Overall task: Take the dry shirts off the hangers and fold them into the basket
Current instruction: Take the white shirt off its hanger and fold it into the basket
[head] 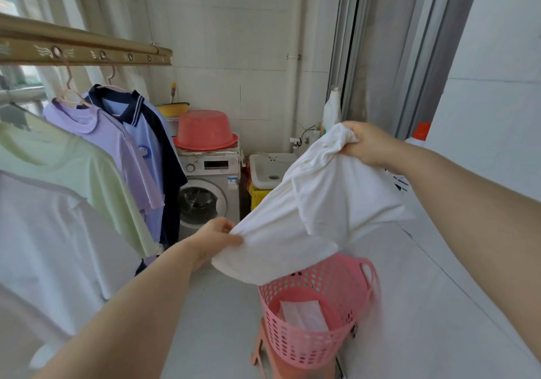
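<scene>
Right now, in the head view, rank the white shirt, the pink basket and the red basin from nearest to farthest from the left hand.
1. white shirt: pinched by the left hand.
2. pink basket: below, to the hand's right.
3. red basin: upturned on the washing machine, far back.

The pale tiled floor (222,320) carries a pink stool (259,346) at 6 o'clock, and the pink basket (292,346) stands on this stool. At 12 o'clock a washing machine (210,191) stands on the floor, with a yellow crate (257,197) just beside it at its 3 o'clock side.
</scene>
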Demonstrator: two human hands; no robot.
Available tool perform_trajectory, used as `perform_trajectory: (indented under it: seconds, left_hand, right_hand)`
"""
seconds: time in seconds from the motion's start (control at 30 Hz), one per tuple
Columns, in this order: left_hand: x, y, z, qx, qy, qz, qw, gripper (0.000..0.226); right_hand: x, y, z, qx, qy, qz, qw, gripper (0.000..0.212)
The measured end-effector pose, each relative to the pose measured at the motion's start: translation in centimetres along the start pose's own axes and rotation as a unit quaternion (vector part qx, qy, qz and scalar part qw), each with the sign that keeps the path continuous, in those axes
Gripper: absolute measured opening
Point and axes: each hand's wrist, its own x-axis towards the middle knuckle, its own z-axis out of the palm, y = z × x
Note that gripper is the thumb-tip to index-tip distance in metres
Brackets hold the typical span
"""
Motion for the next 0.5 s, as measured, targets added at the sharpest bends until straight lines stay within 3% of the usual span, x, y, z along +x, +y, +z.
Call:
perform_trajectory:
  seconds: [0.1, 0.2, 0.3, 0.4, 0.5]
  left_hand:
    - [-0.6, 0.0, -0.1, 0.056, -0.067, -0.04, 0.995, 0.037]
    - [-1.1, 0.5, -0.5, 0.099, -0.034, -0.04, 0.994, 0.032]
    - [-1.5, 0.5, -1.8, -0.079, 0.03, -0.043, 0.996, 0.03]
    - [-1.7, 0.2, -3.3, -0.248, 0.05, -0.039, 0.967, 0.037]
    - [-1.8, 0.5, -3.4, -0.297, 0.097, -0.037, 0.949, 0.038]
  right_hand:
    - [0.2, 0.5, 0.4, 0.013, 0.001, 0.007, 1.0, 0.017]
    - [0.0, 0.7, 0.6, 0.05, -0.015, 0.012, 0.999, 0.024]
    - [0.0, 1.7, 0.2, 0.085, -0.017, 0.05, 0.995, 0.023]
    - [-0.7, 2.7, -0.7, 0.144, -0.036, 0.09, 0.985, 0.031]
    - [-1.2, 3.1, -0.2, 0.154, -0.059, 0.121, 0.979, 0.027]
